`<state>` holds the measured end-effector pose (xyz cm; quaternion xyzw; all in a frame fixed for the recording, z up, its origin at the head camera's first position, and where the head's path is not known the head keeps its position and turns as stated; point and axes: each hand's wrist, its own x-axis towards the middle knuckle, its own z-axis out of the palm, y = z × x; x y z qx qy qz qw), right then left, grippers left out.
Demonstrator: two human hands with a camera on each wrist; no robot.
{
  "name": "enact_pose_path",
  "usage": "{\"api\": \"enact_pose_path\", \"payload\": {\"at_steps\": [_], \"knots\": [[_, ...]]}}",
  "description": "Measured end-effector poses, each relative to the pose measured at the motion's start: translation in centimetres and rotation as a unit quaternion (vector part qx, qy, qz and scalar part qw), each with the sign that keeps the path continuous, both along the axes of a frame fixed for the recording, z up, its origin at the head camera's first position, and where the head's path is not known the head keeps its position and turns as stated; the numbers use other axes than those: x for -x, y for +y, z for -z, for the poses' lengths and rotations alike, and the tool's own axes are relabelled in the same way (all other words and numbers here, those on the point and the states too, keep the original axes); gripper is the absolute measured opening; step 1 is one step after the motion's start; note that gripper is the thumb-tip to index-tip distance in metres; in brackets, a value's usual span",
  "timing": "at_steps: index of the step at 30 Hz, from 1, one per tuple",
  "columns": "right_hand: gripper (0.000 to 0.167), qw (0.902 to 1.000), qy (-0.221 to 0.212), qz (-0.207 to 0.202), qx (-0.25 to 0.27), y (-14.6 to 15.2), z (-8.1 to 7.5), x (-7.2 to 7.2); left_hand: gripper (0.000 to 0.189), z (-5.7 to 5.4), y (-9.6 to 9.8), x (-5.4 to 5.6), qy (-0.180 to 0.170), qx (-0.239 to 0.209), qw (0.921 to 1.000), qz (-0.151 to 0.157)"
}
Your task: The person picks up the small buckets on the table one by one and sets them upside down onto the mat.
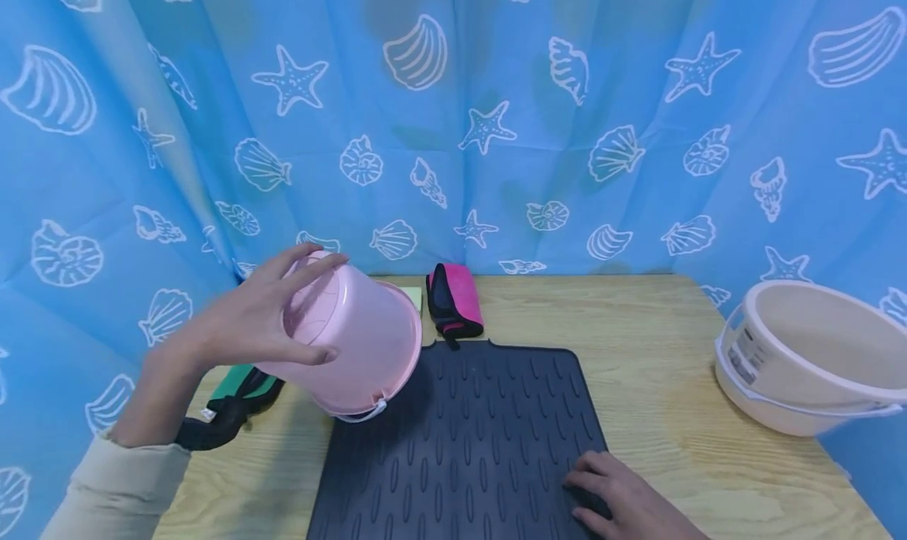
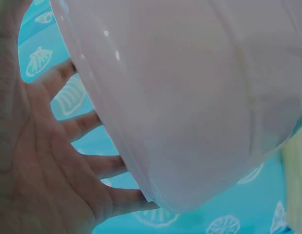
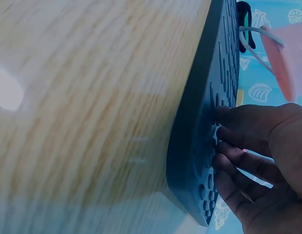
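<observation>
My left hand (image 1: pixel 258 316) grips a pink bucket (image 1: pixel 375 339) by its bottom, fingers and thumb spread around the base. The bucket is tipped on its side above the left of a black ribbed mat (image 1: pixel 460 445), its mouth facing right and down, inside hidden. Its pale handle (image 1: pixel 364 416) hangs below the rim. In the left wrist view the fingertips press the edge of the bucket's base (image 2: pixel 141 161). My right hand (image 1: pixel 623 497) rests on the mat's right edge with loosely bent fingers, and the right wrist view shows its fingertips (image 3: pixel 223 161) touching the ribbed surface.
A cream bucket (image 1: pixel 779 359) with a handle stands at the table's right edge. Behind the mat lies a pink and black folded item (image 1: pixel 457 300). A green and black item (image 1: pixel 244 394) sits left, partly behind my arm. A blue seashell curtain (image 1: pixel 524 170) surrounds the wooden table (image 1: pixel 659 351).
</observation>
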<state>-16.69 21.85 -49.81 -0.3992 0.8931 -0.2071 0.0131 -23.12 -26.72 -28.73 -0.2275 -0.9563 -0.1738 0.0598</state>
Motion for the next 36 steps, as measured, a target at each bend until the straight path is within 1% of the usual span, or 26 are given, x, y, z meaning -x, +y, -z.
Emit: {"api": "enact_pose_path", "payload": {"at_steps": [2, 3, 5, 7, 8, 10, 12, 13, 16, 21, 22, 24, 26, 30, 34, 35, 36], "knots": [[0.025, 0.9998, 0.009, -0.012, 0.011, 0.2, 0.5, 0.2, 0.106, 0.7, 0.4, 0.4, 0.005, 0.016, 0.9999, 0.005], [0.025, 0.9999, 0.000, -0.009, 0.007, 0.0, 0.2, 0.0, 0.106, 1.0, 0.5, 0.5, 0.007, 0.020, 0.9997, 0.010], [0.026, 0.9998, 0.004, -0.016, 0.014, 0.1, 0.4, 0.1, 0.104, 1.8, 0.8, 0.8, 0.004, 0.024, 0.9995, 0.020], [0.026, 0.9990, 0.020, -0.029, 0.027, 0.3, 0.9, 0.3, 0.103, 2.4, 1.1, 1.1, -0.001, 0.021, 0.9994, 0.029], [0.027, 0.9992, 0.014, -0.027, 0.027, 0.2, 0.8, 0.2, 0.103, 2.7, 1.2, 1.3, -0.006, 0.016, 0.9993, 0.032], [0.027, 0.9983, 0.028, -0.032, 0.040, 0.4, 1.3, 0.3, 0.104, 3.1, 1.5, 1.4, -0.017, 0.007, 0.9992, 0.034], [0.026, 0.9974, 0.041, -0.033, 0.049, 0.5, 1.8, 0.3, 0.105, 3.4, 1.7, 1.6, -0.019, 0.008, 0.9992, 0.033], [0.026, 0.9977, 0.039, -0.028, 0.048, 0.4, 1.6, 0.1, 0.106, 3.5, 1.9, 1.6, -0.022, 0.008, 0.9992, 0.032], [0.025, 0.9972, 0.047, -0.028, 0.052, 0.4, 1.5, 0.1, 0.106, 3.8, 2.3, 1.9, -0.020, 0.010, 0.9991, 0.035], [0.024, 0.9991, 0.023, -0.012, 0.032, 0.1, 0.5, -0.3, 0.106, 4.2, 2.8, 2.4, -0.015, 0.018, 0.9989, 0.040], [0.024, 0.9988, 0.031, -0.016, 0.036, 0.2, 0.6, -0.2, 0.106, 4.3, 2.9, 2.5, -0.016, 0.020, 0.9989, 0.039], [0.024, 0.9990, 0.028, -0.012, 0.033, 0.2, 0.6, -0.3, 0.107, 4.4, 3.1, 2.6, -0.019, 0.024, 0.9988, 0.037], [0.024, 0.9986, 0.035, -0.010, 0.039, 0.2, 0.8, -0.3, 0.107, 4.4, 3.3, 2.7, -0.024, 0.027, 0.9987, 0.036], [0.024, 0.9986, 0.031, -0.007, 0.042, 0.5, 1.0, -0.3, 0.107, 4.4, 4.0, 3.1, -0.032, 0.038, 0.9981, 0.037], [0.024, 0.9982, 0.038, -0.013, 0.045, 0.7, 1.4, -0.1, 0.107, 4.4, 4.6, 3.5, -0.042, 0.049, 0.9971, 0.039], [0.025, 0.9976, 0.046, -0.019, 0.048, 0.7, 1.6, 0.0, 0.107, 4.4, 4.7, 3.5, -0.044, 0.051, 0.9969, 0.041], [0.024, 0.9983, 0.038, -0.014, 0.041, 0.7, 1.4, -0.1, 0.107, 4.4, 4.9, 3.6, -0.047, 0.055, 0.9965, 0.041]]}}
